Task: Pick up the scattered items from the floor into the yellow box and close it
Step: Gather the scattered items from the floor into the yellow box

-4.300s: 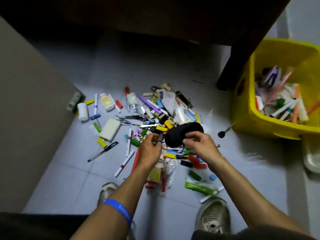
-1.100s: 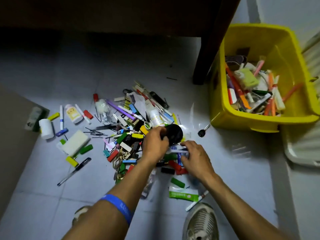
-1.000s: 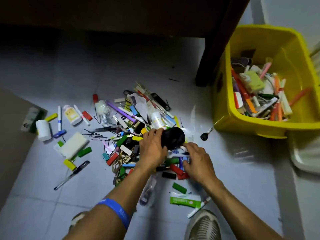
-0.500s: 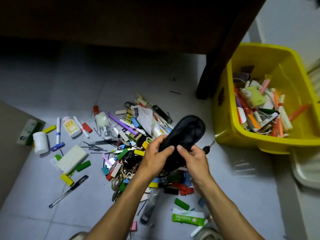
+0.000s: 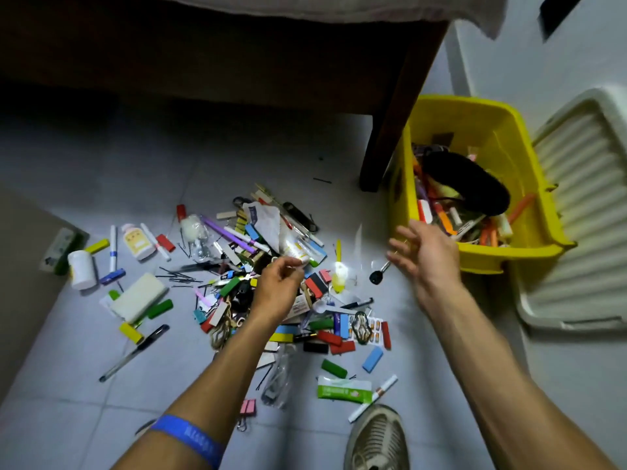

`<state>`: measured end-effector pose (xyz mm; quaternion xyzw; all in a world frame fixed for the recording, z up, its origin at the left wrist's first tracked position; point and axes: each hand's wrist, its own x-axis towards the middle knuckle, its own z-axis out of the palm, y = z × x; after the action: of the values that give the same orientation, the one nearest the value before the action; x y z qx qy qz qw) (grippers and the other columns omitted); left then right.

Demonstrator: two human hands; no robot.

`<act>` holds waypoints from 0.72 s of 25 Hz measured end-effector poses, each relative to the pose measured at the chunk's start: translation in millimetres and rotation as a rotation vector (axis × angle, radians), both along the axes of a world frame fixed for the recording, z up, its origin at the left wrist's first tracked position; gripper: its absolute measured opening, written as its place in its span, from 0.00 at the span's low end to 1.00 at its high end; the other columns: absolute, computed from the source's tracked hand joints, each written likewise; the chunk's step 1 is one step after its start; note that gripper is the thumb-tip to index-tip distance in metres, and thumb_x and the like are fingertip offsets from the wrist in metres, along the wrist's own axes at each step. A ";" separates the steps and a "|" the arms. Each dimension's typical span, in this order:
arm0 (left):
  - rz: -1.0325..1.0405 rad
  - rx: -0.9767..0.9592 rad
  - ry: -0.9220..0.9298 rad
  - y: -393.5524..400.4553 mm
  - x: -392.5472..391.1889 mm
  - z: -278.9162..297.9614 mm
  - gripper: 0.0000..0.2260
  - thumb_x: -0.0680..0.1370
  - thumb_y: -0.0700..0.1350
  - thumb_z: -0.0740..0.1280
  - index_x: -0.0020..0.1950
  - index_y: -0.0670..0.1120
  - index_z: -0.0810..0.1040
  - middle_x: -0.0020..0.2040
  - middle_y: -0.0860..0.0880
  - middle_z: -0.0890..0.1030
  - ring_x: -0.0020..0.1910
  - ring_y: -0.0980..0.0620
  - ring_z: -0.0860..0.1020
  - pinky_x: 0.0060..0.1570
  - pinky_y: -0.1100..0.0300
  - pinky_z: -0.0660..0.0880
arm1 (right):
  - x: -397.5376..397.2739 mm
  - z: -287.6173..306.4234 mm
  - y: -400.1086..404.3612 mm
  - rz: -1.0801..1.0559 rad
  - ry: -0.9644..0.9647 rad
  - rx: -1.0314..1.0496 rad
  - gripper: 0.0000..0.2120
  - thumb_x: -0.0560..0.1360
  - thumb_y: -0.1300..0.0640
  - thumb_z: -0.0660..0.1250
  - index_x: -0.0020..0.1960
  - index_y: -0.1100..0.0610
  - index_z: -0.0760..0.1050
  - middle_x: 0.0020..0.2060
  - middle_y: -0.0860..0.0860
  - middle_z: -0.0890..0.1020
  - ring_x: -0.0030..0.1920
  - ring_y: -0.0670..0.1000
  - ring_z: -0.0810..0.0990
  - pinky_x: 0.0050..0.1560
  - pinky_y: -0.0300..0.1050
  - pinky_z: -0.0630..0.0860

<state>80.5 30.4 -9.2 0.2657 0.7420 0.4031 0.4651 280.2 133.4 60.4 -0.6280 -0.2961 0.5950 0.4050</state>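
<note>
Head view: right hand [image 5: 422,257] spread and empty beside the near rim of the open yellow plastic box [image 5: 529,251]. Black fabric eye mask [image 5: 468,186] lies inside on the pens. Left hand [image 5: 280,283], fingers loosely curled, holding nothing discernible, over the scattered pile of small stationery [image 5: 258,273] on the grey tiled floor [image 5: 142,164].

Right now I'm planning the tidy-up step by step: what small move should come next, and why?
Probably close the left hand on one piece of the pile right under it. The right hand is open and empty beside the yellow box, the black mask already lies inside, and much remains on the floor.
</note>
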 end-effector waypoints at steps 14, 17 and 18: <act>0.029 -0.256 0.287 -82.6 -45.4 -93.5 0.09 0.77 0.41 0.66 0.48 0.55 0.80 0.46 0.55 0.83 0.44 0.54 0.81 0.43 0.55 0.80 | -57.6 -160.9 -87.0 1.005 -1.065 0.389 0.14 0.77 0.55 0.63 0.62 0.49 0.70 0.54 0.53 0.81 0.50 0.55 0.77 0.44 0.47 0.72; 0.110 -0.190 0.281 -65.9 -63.2 -82.9 0.09 0.76 0.42 0.66 0.43 0.58 0.79 0.41 0.58 0.82 0.40 0.58 0.80 0.42 0.55 0.80 | -77.9 -146.8 -71.5 1.064 -1.036 0.510 0.17 0.74 0.55 0.62 0.63 0.50 0.70 0.57 0.50 0.79 0.54 0.54 0.75 0.46 0.47 0.73; 0.119 -0.166 0.281 -55.4 -69.5 -78.1 0.10 0.76 0.42 0.66 0.43 0.58 0.78 0.41 0.58 0.81 0.38 0.58 0.79 0.40 0.57 0.79 | -88.4 -140.6 -60.2 1.060 -1.041 0.542 0.18 0.73 0.54 0.62 0.63 0.50 0.70 0.57 0.50 0.78 0.55 0.54 0.75 0.47 0.47 0.73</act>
<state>11.0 -25.0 -87.3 0.2357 0.8448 0.3263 0.3526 191.8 73.2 -80.2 -0.4804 -0.8419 0.2453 0.0157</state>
